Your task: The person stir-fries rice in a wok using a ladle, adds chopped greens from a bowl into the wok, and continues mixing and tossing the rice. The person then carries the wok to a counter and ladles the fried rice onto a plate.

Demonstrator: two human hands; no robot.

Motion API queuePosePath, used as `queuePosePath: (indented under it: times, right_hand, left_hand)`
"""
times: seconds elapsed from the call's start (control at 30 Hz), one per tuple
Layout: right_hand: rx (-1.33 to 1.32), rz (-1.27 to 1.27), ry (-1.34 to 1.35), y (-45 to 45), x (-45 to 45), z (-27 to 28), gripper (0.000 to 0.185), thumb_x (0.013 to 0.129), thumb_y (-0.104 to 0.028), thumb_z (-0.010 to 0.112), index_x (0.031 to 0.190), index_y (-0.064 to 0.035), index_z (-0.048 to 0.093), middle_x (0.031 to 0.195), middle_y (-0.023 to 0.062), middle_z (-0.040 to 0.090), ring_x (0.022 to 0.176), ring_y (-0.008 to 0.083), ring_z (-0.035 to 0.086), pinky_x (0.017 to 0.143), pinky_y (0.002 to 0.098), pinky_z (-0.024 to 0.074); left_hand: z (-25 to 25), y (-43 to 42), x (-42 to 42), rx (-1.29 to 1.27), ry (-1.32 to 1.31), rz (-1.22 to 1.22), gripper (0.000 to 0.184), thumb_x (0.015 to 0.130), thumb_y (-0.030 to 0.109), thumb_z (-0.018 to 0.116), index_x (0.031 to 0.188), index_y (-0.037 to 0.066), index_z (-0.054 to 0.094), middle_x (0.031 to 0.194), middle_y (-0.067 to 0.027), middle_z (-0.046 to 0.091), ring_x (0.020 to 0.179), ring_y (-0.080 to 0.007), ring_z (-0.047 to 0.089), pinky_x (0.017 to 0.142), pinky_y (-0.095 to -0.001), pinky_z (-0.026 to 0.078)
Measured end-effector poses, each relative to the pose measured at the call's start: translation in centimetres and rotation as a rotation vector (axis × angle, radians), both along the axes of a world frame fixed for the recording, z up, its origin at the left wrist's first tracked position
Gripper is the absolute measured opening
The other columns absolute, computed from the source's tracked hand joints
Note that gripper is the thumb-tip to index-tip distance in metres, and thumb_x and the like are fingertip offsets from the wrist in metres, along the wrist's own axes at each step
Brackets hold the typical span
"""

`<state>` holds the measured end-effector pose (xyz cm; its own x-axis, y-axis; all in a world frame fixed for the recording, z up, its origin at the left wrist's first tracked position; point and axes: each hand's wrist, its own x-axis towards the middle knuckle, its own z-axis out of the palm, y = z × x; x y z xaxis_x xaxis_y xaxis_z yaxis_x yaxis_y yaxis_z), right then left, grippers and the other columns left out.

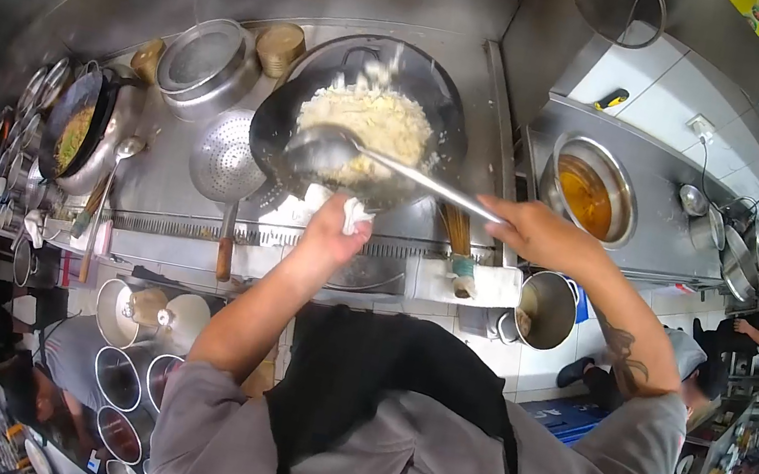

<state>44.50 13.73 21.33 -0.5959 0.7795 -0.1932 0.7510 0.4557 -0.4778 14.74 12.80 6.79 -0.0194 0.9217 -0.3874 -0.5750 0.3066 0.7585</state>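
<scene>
A large dark wok (268, 121) sits on the steel range in front of me, tilted slightly. It holds a heap of pale, rice-like food (369, 124), and some bits are in the air over its far side. My right hand (527, 235) is closed around the handle of a metal ladle (319, 147), whose bowl lies at the near left of the food. My left hand (338, 223) is closed on a folded white cloth (358, 217) at the wok's near edge. Whether it grips the rim or a handle through the cloth is hidden.
A perforated skimmer (229, 155) lies left of the wok, near a lidded pot (206, 69). A bamboo brush (459, 246) rests at the front edge. To the right stand a bowl of orange liquid (589, 198) and a tall pot (549, 313). Other people are at both sides.
</scene>
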Motion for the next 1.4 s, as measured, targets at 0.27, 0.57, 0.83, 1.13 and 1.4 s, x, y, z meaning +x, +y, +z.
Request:
queuePosePath:
  times: [0.27,0.57,0.83,1.13,1.4]
  right_hand:
    - [0.394,-0.099,-0.177,3.2,-2.6,-7.4,0.040,0.093,-0.017,0.051,0.129,-0.0016,0.043,0.070,0.0222,0.060,0.067,0.0397,0.062,0.062,0.0485,0.0491]
    - [0.186,0.052,-0.249,2.3,-0.4,-1.2,0.047,0.093,-0.018,0.051,0.137,-0.0073,0.040,0.072,0.0222,0.061,0.068,0.0397,0.062,0.065,0.0475,0.0493]
    - [0.180,0.014,-0.149,1.3,-4.8,-9.0,0.031,0.093,-0.016,0.048,0.121,-0.0046,0.043,0.070,0.0208,0.062,0.066,0.0403,0.063,0.060,0.0506,0.0493]
    - [0.178,-0.085,-0.337,-0.3,-3.9,-7.4,0.041,0.090,-0.014,0.050,0.128,-0.0018,0.037,0.070,0.0214,0.062,0.063,0.0405,0.062,0.056,0.0503,0.0488]
    - [0.216,-0.147,-0.385,0.5,-3.8,-10.0,0.045,0.090,-0.015,0.050,0.131,-0.0006,0.039,0.072,0.0222,0.063,0.068,0.0399,0.063,0.059,0.0497,0.0498]
  left_hand:
    - [-12.5,-5.4,0.5,-0.189,-0.352,-0.106,0.014,0.092,0.026,0.053,0.097,0.012,0.055,0.071,-0.0015,0.056,0.063,-0.0140,0.055,0.046,-0.0264,0.042]
    - [-10.3,8.6,-2.9,-0.248,-0.309,0.028,0.012,0.092,0.021,0.049,0.095,0.010,0.054,0.079,-0.0050,0.058,0.065,-0.0163,0.054,0.044,-0.0266,0.037]
    - [-11.7,9.1,-3.3,-0.251,-0.346,0.028,0.008,0.090,0.018,0.053,0.094,0.011,0.054,0.079,-0.0037,0.058,0.068,-0.0154,0.054,0.045,-0.0276,0.039]
    - [-11.8,9.0,-2.9,-0.257,-0.400,0.056,0.004,0.087,0.015,0.056,0.088,0.011,0.054,0.076,-0.0029,0.056,0.067,-0.0153,0.052,0.047,-0.0291,0.038]
    - [-9.7,8.4,-2.8,-0.292,-0.388,0.084,0.006,0.087,0.015,0.054,0.091,0.011,0.052,0.075,-0.0038,0.054,0.066,-0.0153,0.051,0.044,-0.0278,0.036]
